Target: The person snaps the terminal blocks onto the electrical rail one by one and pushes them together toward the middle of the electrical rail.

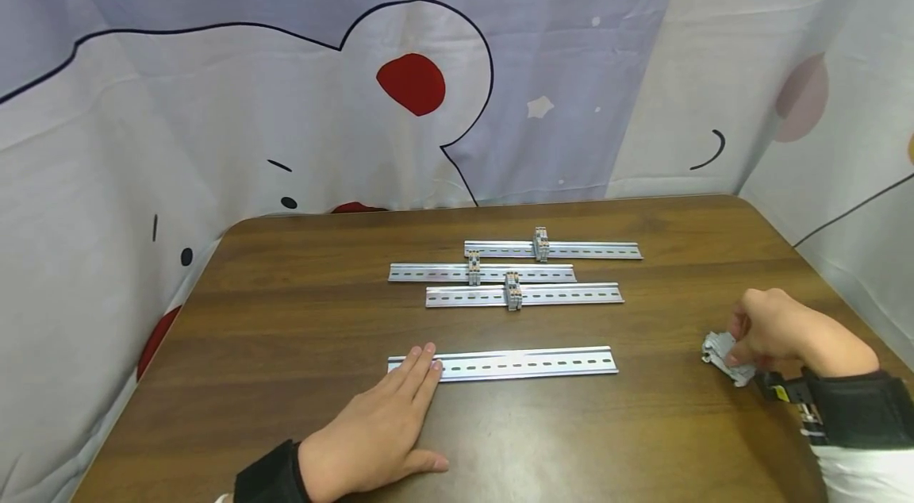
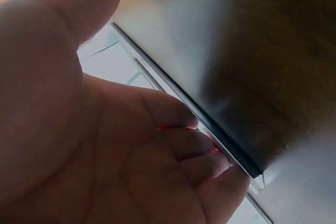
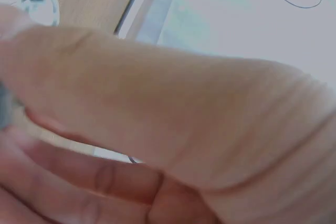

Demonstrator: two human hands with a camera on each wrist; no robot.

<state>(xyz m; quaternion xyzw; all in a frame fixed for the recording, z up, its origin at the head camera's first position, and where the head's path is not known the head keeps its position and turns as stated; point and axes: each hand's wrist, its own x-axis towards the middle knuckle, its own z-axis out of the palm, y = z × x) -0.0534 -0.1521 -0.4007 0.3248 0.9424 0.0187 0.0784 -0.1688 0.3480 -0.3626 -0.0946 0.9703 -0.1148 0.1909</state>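
A bare metal DIN rail (image 1: pixel 528 364) lies crosswise near the middle of the table. My left hand (image 1: pixel 378 416) rests its straight fingers on the rail's left end, thumb spread out to the side on the tabletop. In the left wrist view the fingertips lie along the edge of the rail (image 2: pixel 181 97). Over at the right, my right hand (image 1: pixel 796 332) pinches a grey terminal block with thumb and bent fingers, mostly hidden by them. Grey terminal blocks (image 1: pixel 720 348) show just at the fingertips, low over the table; one block (image 3: pixel 41 6) appears beyond the thumb in the right wrist view.
Farther back lie three more DIN rails, a front one (image 1: pixel 564 295), a middle one (image 1: pixel 428 274) and a rear one (image 1: pixel 600 251). Each carries a small group of terminal blocks (image 1: pixel 513 293). A printed curtain (image 1: pixel 286 114) hangs behind the wooden table (image 1: pixel 286 312).
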